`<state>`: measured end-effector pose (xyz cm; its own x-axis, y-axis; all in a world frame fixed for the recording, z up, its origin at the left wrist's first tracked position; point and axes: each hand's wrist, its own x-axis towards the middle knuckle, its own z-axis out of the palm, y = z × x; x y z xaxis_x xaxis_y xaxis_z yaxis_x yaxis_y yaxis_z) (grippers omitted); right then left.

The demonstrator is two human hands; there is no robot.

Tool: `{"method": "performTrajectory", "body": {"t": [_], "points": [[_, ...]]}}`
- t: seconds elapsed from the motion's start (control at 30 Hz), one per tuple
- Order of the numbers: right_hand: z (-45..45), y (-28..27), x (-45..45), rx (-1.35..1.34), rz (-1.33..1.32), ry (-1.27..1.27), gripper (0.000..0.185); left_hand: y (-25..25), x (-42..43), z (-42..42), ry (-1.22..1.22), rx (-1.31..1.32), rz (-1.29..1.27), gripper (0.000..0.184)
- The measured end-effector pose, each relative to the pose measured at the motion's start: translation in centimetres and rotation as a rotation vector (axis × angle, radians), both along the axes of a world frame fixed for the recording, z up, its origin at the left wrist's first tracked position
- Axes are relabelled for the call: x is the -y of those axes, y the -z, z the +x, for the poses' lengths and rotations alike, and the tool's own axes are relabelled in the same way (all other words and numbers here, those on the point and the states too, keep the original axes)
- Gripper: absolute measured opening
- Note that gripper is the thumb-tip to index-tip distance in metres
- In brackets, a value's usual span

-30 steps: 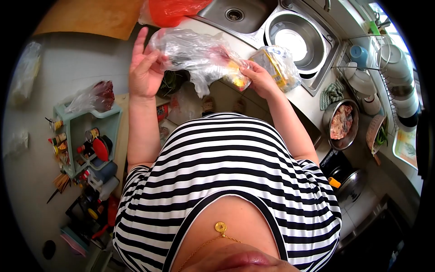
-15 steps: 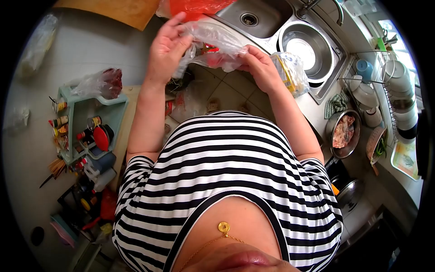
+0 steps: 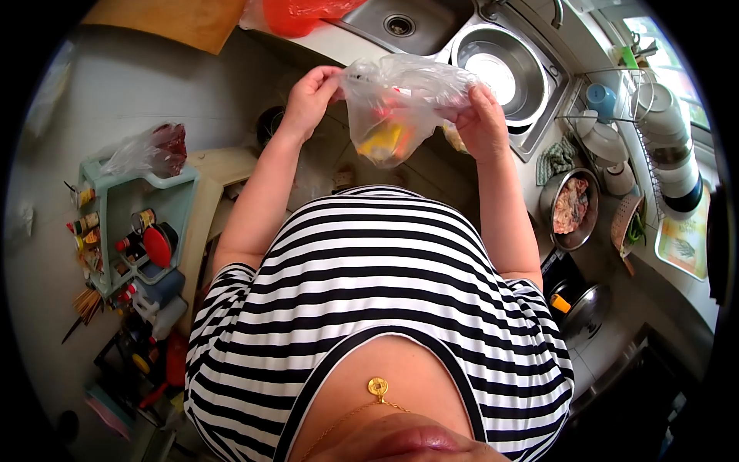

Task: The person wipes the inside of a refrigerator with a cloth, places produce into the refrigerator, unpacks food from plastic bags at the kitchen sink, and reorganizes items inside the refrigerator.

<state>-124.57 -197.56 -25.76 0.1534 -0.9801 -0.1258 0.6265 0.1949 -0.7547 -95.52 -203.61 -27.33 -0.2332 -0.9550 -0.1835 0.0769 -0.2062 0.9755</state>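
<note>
Pinching the bag (image 3: 400,100) by its top in left hand (image 3: 312,102) and right hand (image 3: 485,127), midair, near the sink (image 3: 433,23) (beside a red bag (image 3: 299,18)); mostly blocking view of, perhaps, a packet (image 3: 454,138) behind.

Kitchen, top-down. 12 o'clk: s/steel sink (image 3: 439,35). 1: round metal basin (image 3: 531,88). 2: wire dish rack (image 3: 648,137); checked cloth (image 3: 554,162) nearby. 3: metal bowl (image 3: 570,242) w/ what looks like raw meat (image 3: 571,205). 4: pan lid (image 3: 593,308). 9: pale-green caddy (image 3: 123,204) w/ jars (image 3: 143,221) etc. Betw. 11 & 12: red plastic bag (image 3: 299,18).
</note>
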Motion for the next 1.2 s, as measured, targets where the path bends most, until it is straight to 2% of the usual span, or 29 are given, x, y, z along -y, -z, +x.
{"method": "performTrajectory", "body": {"t": [0.03, 0.07, 0.17, 0.27, 0.3, 0.33, 0.4, 0.47, 0.57, 0.6, 0.67, 0.73, 0.8, 0.87, 0.93, 1.0, 1.03, 1.07, 1.13, 1.2], "points": [[-0.6, -0.2, -0.3, -0.103, -0.041, 0.085, 0.027, -1.2, 0.6, -0.9, 0.012, -0.017, -0.051, 0.02], [-1.0, -0.7, -0.8, -0.105, -0.042, 0.093, 0.027, -2.2, 1.0, -1.6, 0.024, -0.035, -0.103, 0.021], [-2.2, -2.0, -2.1, -0.156, -0.022, 0.332, 0.01, -4.0, 2.8, -3.6, 0.094, -0.033, -0.24, 0.02], [-2.5, -3.7, -3.6, -0.298, 0.025, 0.347, 0.01, -4.0, 4.7, -5.2, 0.149, -0.035, -0.329, 0.017], [-3.4, -2.1, -3.8, -0.299, 0.045, 0.357, 0.016, -3.8, 5.2, -5.5, 0.164, 0.002, -0.382, 0.016], [-3.7, -1.4, -4.2, -0.388, 0.126, 0.34, 0.022, -3.1, 5.9, -5.6, 0.174, -0.001, -0.382, 0.016], [-5.1, 2.1, -4.6, -0.448, 0.302, 0.305, 0.029, -0.9, 7.0, -6.3, 0.161, 0.258, -0.539, 0.015], [-4.8, 1.5, -5.2, -0.487, 0.301, 0.3, 0.033, -1.5, 6.4, -7.0, 0.169, 0.289, -0.547, 0.015], [-5.4, 3.0, -5.8, -0.634, 0.31, 0.097, 0.037, -0.8, 6.4, -7.1, 0.198, 0.442, -0.622, 0.015], [-6.1, 3.3, -5.9, -0.628, 0.313, 0.101, 0.037, -0.7, 6.3, -7.3, 0.214, 0.483, -0.634, 0.016], [-6.5, 2.5, -6.1, -0.768, 0.302, -0.174, 0.04, -0.8, 6.1, -7.2, 0.233, 0.528, -0.648, 0.016], [-7.3, 0.3, -5.6, -0.855, 0.331, -0.243, 0.04, -1.1, 5.8, -7.2, 0.243, 0.554, -0.644, 0.017], [-8.1, -0.6, -4.5, -1.293, 0.071, 0.151, 0.037, -1.0, 5.8, -7.3, 0.25, 0.567, -0.642, 0.018], [-7.7, -3.0, -2.1, -1.111, -0.139, 0.477, 0.033, -1.1, 5.6, -7.4, 0.256, 0.577, -0.636, 0.018], [-6.2, -6.4, -0.5, -1.16, -0.472, 0.554, 0.029, -1.6, 5.5, -7.7, 0.233, 0.546, -0.625, 0.018], [-5.2, -5.6, 2.5, -1.367, -0.741, 0.129, 0.024, -2.0, 5.7, -8.0, 0.223, 0.56, -0.633, 0.018], [-4.5, -7.4, 2.3, -1.479, -0.644, -0.029, 0.024, -2.5, 5.6, -7.9, 0.204, 0.56, -0.649, 0.018], [-3.5, -4.3, 4.0, -1.73, -0.502, -0.457, 0.028, -3.0, 5.7, -7.8, 0.21, 0.565, -0.644, 0.018], [-3.6, -1.7, 4.5, -1.93, -0.579, -0.539, 0.036, -4.0, 6.0, -7.4, 0.165, 0.705, -0.675, 0.016], [-3.5, -0.9, 5.1, -1.929, -0.567, -0.503, 0.034, -3.6, 7.3, -6.8, 0.157, 0.798, -0.734, 0.019]]}}
